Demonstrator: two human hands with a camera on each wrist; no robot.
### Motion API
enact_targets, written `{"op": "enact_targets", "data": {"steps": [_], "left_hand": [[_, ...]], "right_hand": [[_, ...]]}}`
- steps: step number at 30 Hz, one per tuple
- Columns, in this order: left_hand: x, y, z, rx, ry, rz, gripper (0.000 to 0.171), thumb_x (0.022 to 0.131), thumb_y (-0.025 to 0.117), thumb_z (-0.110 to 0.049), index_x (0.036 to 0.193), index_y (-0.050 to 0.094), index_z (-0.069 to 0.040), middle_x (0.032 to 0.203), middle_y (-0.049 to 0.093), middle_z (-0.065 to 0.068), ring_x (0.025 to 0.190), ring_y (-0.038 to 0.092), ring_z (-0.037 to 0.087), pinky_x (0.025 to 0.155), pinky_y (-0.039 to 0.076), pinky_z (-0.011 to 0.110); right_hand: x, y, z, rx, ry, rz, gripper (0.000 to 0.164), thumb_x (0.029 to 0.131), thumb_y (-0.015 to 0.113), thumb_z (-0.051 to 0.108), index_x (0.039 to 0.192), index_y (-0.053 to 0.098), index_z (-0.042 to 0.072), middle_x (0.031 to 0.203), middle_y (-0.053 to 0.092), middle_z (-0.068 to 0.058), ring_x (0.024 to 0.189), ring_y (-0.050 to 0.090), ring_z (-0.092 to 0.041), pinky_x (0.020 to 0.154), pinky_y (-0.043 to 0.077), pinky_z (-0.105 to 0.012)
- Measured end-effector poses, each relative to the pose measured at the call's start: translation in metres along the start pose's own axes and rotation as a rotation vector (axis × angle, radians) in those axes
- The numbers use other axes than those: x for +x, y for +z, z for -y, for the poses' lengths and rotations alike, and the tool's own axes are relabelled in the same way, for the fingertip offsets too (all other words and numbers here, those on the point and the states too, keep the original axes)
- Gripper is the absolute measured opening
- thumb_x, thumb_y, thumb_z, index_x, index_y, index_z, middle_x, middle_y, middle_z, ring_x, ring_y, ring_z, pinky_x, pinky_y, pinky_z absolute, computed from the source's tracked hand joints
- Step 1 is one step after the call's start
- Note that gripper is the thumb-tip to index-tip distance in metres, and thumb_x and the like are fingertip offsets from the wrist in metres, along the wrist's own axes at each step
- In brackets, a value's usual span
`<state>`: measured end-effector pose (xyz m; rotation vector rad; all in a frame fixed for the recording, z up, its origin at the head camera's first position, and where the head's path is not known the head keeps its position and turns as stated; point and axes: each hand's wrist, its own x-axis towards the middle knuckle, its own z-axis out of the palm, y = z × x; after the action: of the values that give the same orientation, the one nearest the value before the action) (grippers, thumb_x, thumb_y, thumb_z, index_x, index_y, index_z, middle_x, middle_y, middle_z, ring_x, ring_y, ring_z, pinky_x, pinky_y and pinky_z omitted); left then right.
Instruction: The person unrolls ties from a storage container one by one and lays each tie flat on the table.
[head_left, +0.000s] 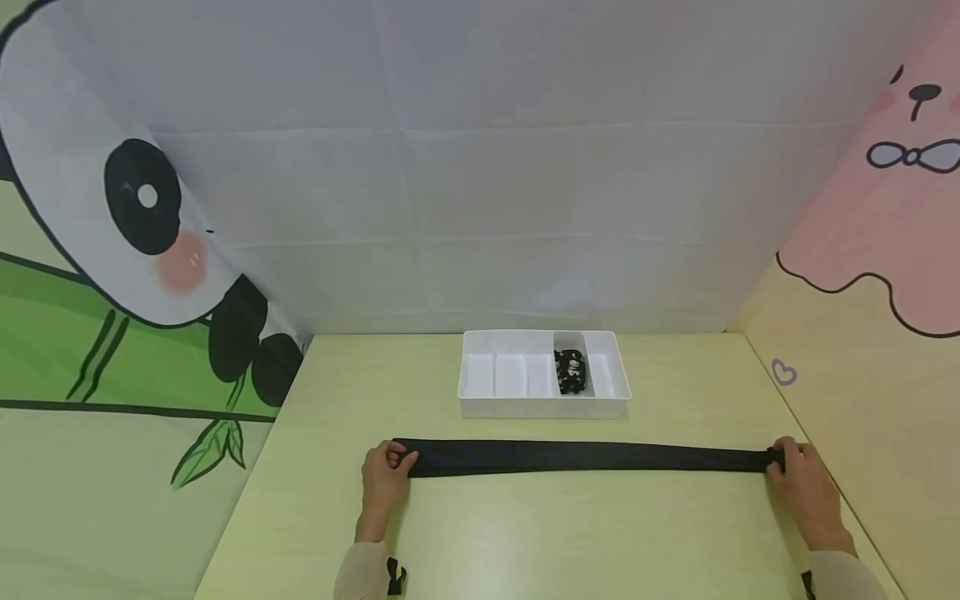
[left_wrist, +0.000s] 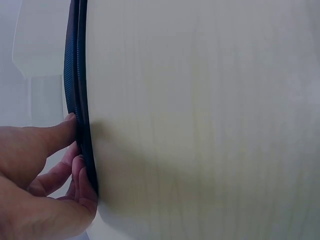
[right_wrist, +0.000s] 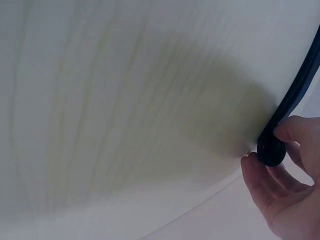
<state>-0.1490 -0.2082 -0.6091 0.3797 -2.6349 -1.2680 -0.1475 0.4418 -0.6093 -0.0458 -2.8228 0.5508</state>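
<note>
A long dark necktie lies stretched from left to right near the front of the table, broader at its left end and narrower at its right. My left hand pinches the broad end between thumb and fingers; the left wrist view shows the tie's layered edge there. At the narrow end, my right hand grips the tip with thumb and fingers. In the right wrist view that tip forms a small rounded roll under the thumb.
Behind the tie stands a white divided tray. One compartment right of its middle holds a black bundle of patterned cloth. A white sheet hangs at the back, and printed cartoon panels flank the table.
</note>
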Motion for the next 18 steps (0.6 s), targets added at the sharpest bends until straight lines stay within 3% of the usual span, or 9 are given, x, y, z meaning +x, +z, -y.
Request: {"op": "enact_targets", "data": {"steps": [13, 18], "left_hand": [[0.000, 0.002, 0.001, 0.002, 0.013, -0.009, 0.020, 0.091, 0.077, -0.007, 0.097, 0.064, 0.006, 0.089, 0.056, 0.015, 0.082, 0.053, 0.025, 0.075, 0.044, 0.038], [0.000, 0.001, 0.002, 0.001, 0.009, -0.010, 0.020, 0.092, 0.077, -0.008, 0.098, 0.064, 0.006, 0.090, 0.056, 0.016, 0.082, 0.052, 0.024, 0.075, 0.044, 0.038]], "right_hand": [[-0.001, -0.012, -0.013, 0.028, 0.197, 0.088, 0.032, 0.097, 0.053, 0.003, 0.124, 0.044, -0.013, 0.113, 0.050, -0.045, 0.095, 0.052, -0.062, 0.065, 0.045, -0.066], [0.000, -0.014, -0.018, 0.033, 0.216, 0.110, 0.034, 0.097, 0.054, 0.003, 0.123, 0.043, -0.015, 0.111, 0.050, -0.045, 0.093, 0.054, -0.061, 0.066, 0.046, -0.063]]}}
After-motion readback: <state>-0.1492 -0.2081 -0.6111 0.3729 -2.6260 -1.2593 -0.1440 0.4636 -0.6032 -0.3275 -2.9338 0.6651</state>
